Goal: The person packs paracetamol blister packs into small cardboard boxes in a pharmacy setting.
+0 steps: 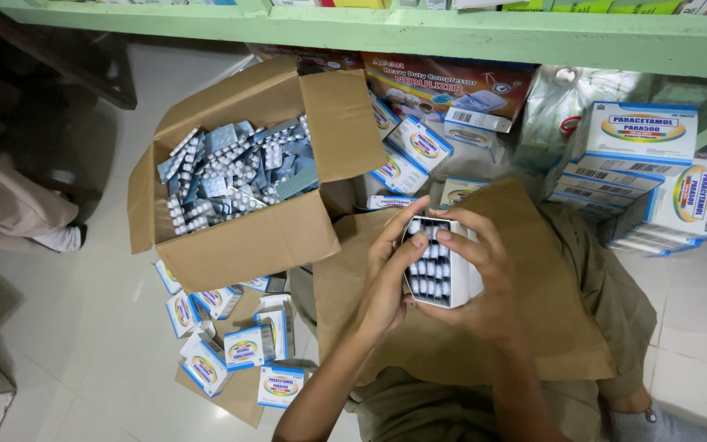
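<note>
My left hand (388, 274) and my right hand (484, 282) together hold a small white box (439, 262) packed with upright blister strips of white pills, just above a sheet of brown cardboard (533, 311) resting on my lap. The left thumb lies across the box's top edge and the right fingers wrap its far side. An open cardboard carton (247, 237) full of loose silver blister strips (235, 172) stands on the floor to the left of my hands.
Several small white-and-blue medicine boxes (239, 348) lie scattered on the tiled floor at lower left. More stacked boxes (656, 180) sit at right below a green shelf (452, 37). A large orange-printed box (452, 86) lies behind. Another person's leg and foot (18, 213) are at left.
</note>
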